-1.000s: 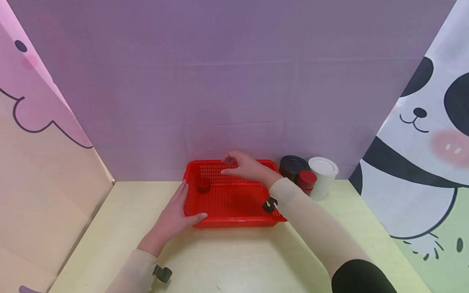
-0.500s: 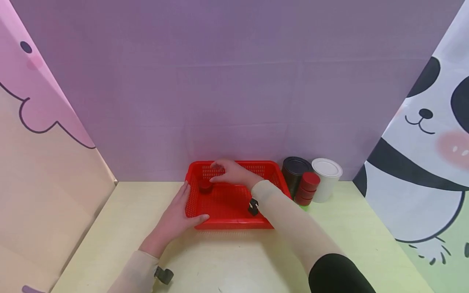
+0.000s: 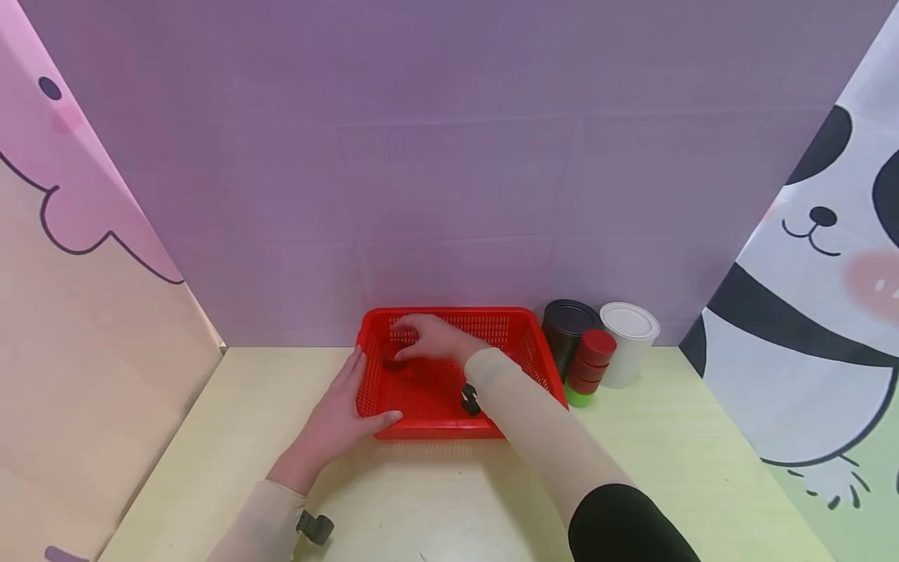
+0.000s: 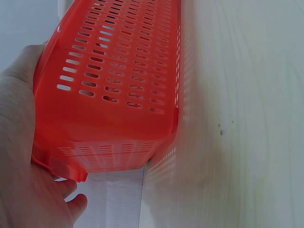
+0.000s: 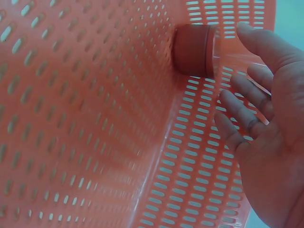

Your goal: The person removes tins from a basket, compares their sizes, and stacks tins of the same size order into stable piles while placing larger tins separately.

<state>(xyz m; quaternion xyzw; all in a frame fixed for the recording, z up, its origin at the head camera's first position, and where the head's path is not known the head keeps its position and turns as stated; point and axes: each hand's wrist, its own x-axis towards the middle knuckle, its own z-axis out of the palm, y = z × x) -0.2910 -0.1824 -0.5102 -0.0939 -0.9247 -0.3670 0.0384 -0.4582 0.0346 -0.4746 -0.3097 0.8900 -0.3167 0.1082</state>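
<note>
A red perforated plastic basket (image 3: 438,428) stands on the table. My left hand (image 3: 337,417) rests against its near left corner, fingers straight along the left side and thumb laid on the front rim. In the left wrist view, the same hand (image 4: 23,142) lies along the outside of the basket's rim. Inside the basket, at the left, sits a small dark red cylinder (image 5: 192,50). My right hand (image 3: 435,337) reaches over it, fingers relaxed. The right wrist view shows this hand's fingers and thumb spread beside the cylinder, with a gap between.
Right of the basket stand a black lidded canister (image 3: 567,332) and a white lidded canister (image 3: 630,347). In front of them stands a stack of red round pieces (image 3: 592,361) on a light green base (image 3: 579,395). A purple backdrop (image 3: 449,172) rises behind the table.
My right hand has moved left and slightly down within the basket, toward the dark red cylinder. My left hand stays at the basket's corner. The red stack with its green base has come into fuller view.
</note>
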